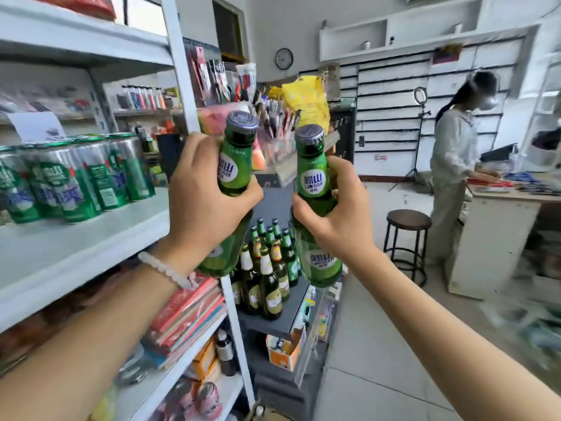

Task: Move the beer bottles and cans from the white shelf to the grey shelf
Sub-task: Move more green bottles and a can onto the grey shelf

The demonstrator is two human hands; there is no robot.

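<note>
hands: left hand (206,202) is wrapped round the neck and shoulder of 1 green bottle (233,165), right hand (337,217) is gripping a second green bottle (315,208) about mid-body. Both bottles are up in the air, slightly tilted, near each other but not touching.

where the rest is: a row of beer cans (73,177) sits on the white shelf (69,253); a cluster of bottles (267,268) already stands on the grey shelf (273,325), lower down just past the white upright.

risk 1: glass on glass, tbh. Lowering 2 at once into that crowd could knock a standing bottle over.

risk 2: the left bottle is close to the white post, easy to clip it.

risk 3: the neck grip looks the less secure of the 2.

surface: the grey shelf is narrow, with free space mostly at the front edge.

room: small shop, tiled floor (379,344), stool (408,238), another person (455,165) at a counter (498,214).
</note>
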